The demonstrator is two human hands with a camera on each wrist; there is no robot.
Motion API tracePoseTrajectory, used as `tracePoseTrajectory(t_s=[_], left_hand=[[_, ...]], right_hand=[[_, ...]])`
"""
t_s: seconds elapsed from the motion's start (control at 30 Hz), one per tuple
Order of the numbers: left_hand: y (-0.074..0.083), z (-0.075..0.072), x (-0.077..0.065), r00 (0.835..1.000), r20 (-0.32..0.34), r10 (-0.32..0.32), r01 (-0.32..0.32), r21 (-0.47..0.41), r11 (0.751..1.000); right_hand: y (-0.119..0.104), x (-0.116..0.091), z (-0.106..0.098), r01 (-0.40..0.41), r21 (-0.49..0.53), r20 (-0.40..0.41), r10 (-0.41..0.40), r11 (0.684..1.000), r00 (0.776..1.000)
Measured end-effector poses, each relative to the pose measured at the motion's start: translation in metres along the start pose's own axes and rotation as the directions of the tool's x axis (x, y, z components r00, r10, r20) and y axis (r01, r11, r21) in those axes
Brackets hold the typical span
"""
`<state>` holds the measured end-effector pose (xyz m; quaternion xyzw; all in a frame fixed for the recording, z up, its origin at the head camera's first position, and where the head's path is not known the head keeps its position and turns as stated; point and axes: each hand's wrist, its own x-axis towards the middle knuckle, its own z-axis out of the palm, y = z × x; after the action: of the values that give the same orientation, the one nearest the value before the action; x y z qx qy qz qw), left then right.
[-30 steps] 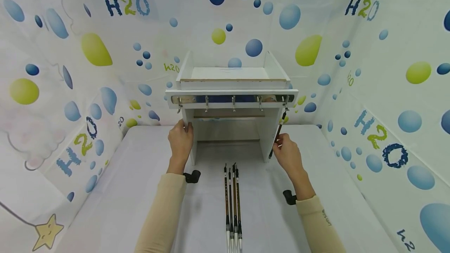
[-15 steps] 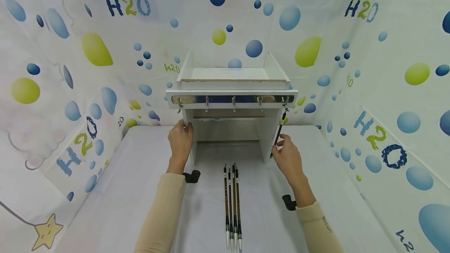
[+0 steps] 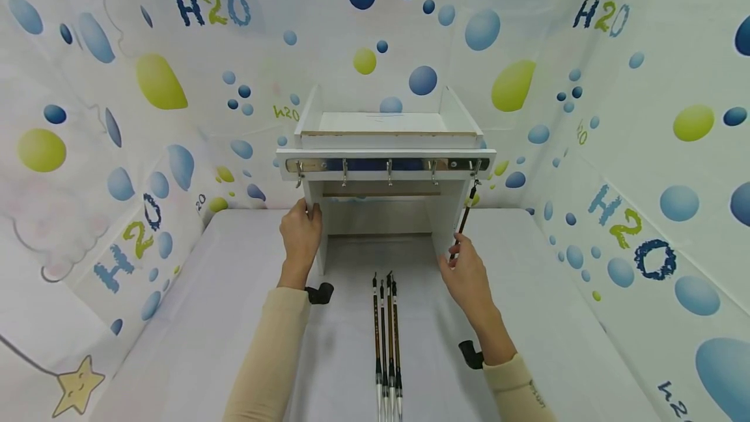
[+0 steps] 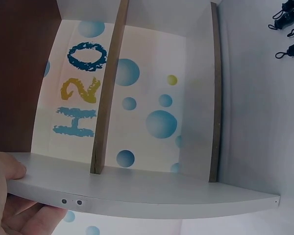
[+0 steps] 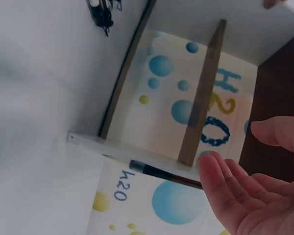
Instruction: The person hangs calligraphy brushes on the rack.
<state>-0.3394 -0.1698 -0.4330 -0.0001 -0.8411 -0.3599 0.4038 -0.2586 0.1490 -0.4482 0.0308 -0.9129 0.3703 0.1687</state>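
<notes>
A white wooden shelf stands on the table, with a metal hook rail along its front. My left hand grips the shelf's left side panel, thumb inside and fingers outside in the left wrist view. From the rightmost hook hangs a dark-handled calligraphy brush, slightly slanted beside the right panel. My right hand is at the brush's lower end. In the right wrist view its thumb stands apart from the fingers, and the brush passes behind the fingertips. Several similar brushes lie side by side on the table.
The other hooks on the rail carry nothing. A white cloth covers the table. Patterned walls with blue and green bubbles enclose the back and both sides. Black wrist cameras are worn on both arms.
My right hand has loosened from the hanging brush and moved down and left, thumb now apart from the fingers. The brush stays on its hook. My left hand has not moved.
</notes>
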Motion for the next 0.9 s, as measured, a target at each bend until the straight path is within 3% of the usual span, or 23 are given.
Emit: tracePoseTrajectory(t_s=[0.23,0.9], left_hand=[[-0.001,0.001,-0.001,1.0,0.002,-0.003,0.003,-0.002,1.0],[0.0,0.0,0.0,1.0,-0.01,0.006,-0.006,-0.001,1.0]], right_hand=[[-0.001,-0.014,0.022,-0.058,0.042,0.092,0.054,0.997,0.994],[0.011,-0.045,0.076,-0.119,0.051,0.22,0.105,0.992,0.97]])
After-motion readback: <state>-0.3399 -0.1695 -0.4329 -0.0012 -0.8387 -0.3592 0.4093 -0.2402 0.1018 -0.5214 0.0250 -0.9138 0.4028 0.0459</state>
